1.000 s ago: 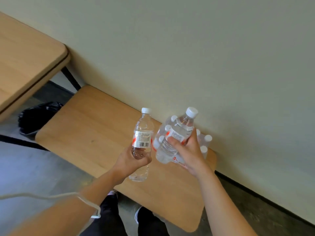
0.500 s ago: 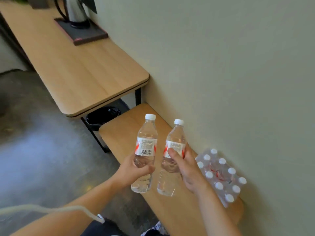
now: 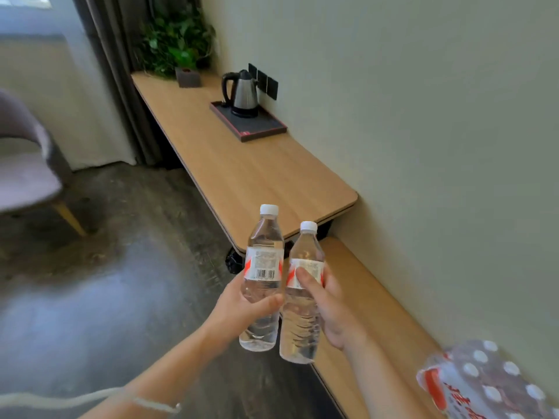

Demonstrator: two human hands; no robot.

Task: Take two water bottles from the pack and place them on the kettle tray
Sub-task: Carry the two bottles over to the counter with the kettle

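Two full, capped water bottles held upright, side by side: left hand (image 3: 242,300) wrapped around one bottle (image 3: 262,279), right hand (image 3: 328,300) around the other (image 3: 302,297). Likely weighty, thin-walled, slick; mid-body grip suits. Kettle tray (image 3: 257,127) far along the surface (image 3: 242,170); pack (image 3: 487,385) near right.

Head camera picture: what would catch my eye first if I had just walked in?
Two clear water bottles with white caps, held upright side by side low in the middle: one in the left hand, one in the right hand. Beyond them, a steel kettle stands on a dark tray on the long wooden desk against the wall. The wrapped pack of bottles lies on the lower bench, bottom right.
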